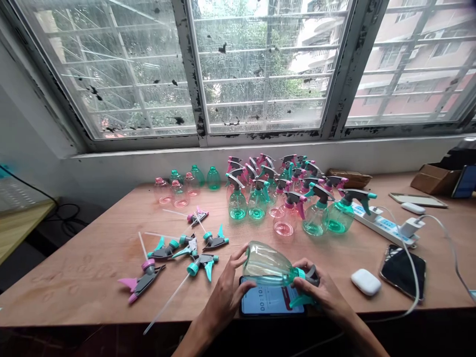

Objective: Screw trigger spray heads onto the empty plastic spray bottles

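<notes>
A clear green spray bottle (268, 263) lies sideways in the air near the table's front edge, its base to the left. My left hand (228, 287) is wrapped round the base end. At the neck, my right hand (316, 287) grips the green and grey trigger sprayer (311, 275), which sits on the bottle's mouth. Beneath the bottle is a phone (269, 300) with a timer on its lit screen. To the left, several loose trigger sprayers lie scattered, among them a pink and grey one (146, 280) and a green and grey one (203, 263).
Several spray bottles with sprayers (256, 201) stand in a group at the back middle. Further left are several bottles without sprayers (180, 194). On the right lie a power strip (383, 225), a white earbud case (366, 281), a dark phone (403, 272) and white cables.
</notes>
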`<act>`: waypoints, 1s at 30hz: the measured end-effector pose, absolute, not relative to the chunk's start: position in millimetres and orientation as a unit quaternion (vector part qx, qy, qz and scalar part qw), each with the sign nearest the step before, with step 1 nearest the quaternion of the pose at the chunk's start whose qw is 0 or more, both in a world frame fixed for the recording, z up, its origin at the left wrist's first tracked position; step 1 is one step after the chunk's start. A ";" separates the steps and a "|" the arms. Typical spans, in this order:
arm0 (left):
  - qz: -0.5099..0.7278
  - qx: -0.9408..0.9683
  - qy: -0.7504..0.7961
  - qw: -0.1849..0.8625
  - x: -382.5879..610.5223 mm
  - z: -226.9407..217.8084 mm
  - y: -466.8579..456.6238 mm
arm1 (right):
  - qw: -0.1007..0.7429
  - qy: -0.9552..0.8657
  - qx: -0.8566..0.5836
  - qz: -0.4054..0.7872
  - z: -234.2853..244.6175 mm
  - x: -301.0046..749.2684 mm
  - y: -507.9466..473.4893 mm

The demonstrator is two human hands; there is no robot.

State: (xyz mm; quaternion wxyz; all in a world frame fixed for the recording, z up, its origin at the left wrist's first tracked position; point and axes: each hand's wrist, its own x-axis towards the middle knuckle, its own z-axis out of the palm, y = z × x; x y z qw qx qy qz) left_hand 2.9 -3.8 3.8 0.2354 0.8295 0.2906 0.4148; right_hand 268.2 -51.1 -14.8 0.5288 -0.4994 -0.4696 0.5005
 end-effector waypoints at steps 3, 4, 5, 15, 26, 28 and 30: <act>0.412 0.836 0.300 0.203 3.3 2.2 -2.6 | 0.532 -0.470 -0.491 0.505 -13.1 268.2 -51.7; 0.410 0.838 0.304 0.192 3.4 2.3 -2.5 | 0.534 -0.471 -0.488 0.505 -12.5 268.5 -51.9; 0.408 0.839 0.308 0.186 3.4 2.8 -2.6 | 0.535 -0.472 -0.486 0.505 -11.8 268.7 -52.0; 0.400 0.839 0.309 0.202 3.2 6.3 -4.6 | 0.525 -0.485 -0.481 0.508 -12.6 271.9 -50.6; 0.398 0.829 0.322 0.226 2.9 6.4 -4.6 | 0.533 -0.492 -0.493 0.481 -14.9 270.5 -50.7; 0.397 0.816 0.330 0.261 2.2 6.7 -6.1 | 0.525 -0.504 -0.483 0.486 -16.0 271.4 -50.4; 0.379 0.804 0.346 0.301 1.3 6.7 -7.7 | 0.525 -0.510 -0.476 0.488 -17.6 272.7 -50.2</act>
